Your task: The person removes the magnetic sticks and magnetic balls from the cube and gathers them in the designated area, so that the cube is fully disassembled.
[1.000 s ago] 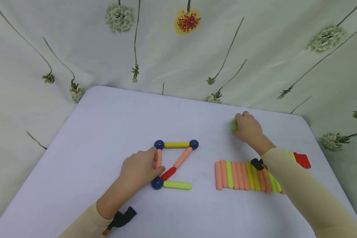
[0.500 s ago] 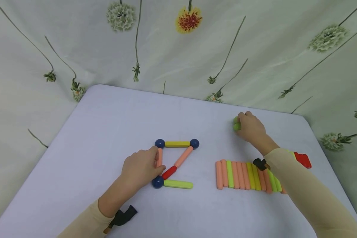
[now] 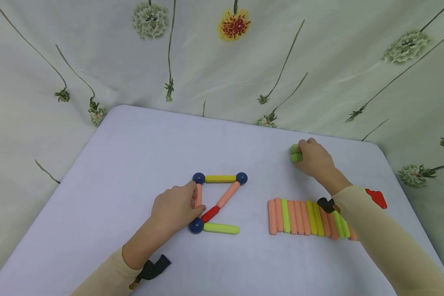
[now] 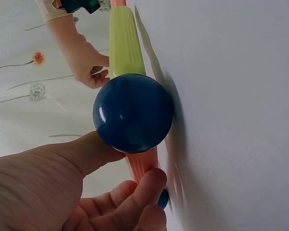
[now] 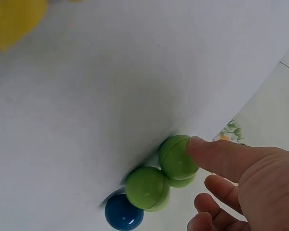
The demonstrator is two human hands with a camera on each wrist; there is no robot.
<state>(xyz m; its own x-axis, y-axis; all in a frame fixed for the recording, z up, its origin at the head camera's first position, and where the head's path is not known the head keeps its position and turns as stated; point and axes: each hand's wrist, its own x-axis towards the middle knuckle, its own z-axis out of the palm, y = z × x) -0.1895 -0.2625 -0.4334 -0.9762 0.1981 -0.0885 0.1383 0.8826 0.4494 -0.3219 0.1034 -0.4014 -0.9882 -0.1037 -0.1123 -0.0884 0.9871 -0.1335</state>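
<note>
My left hand [image 3: 173, 209] pinches a pink magnetic building stick [image 3: 198, 196] that runs between two blue balls [image 3: 196, 225]. In the left wrist view the near blue ball [image 4: 133, 113] hides part of the thumb, while the fingers lie beside the pink stick [image 4: 143, 163]. A yellow stick [image 3: 220, 179], a slanting pink and red pair and a light green stick [image 3: 221, 228] join the same figure. At the far right my right hand [image 3: 313, 161] is beside several green balls [image 3: 297, 158]. Its thumb meets one green ball [image 5: 177, 158], with the other fingers apart from the balls.
A row of pink, green and yellow sticks [image 3: 294, 218] lies under the right forearm. Red pieces [image 3: 377, 199] stick out beyond the sleeve. One loose blue ball [image 5: 124, 212] sits by the green ones. A flower-print cloth [image 3: 214, 61] hangs behind the table.
My right hand has shifted slightly to the right, uncovering more of the green balls. The left hand keeps its hold on the pink stick.
</note>
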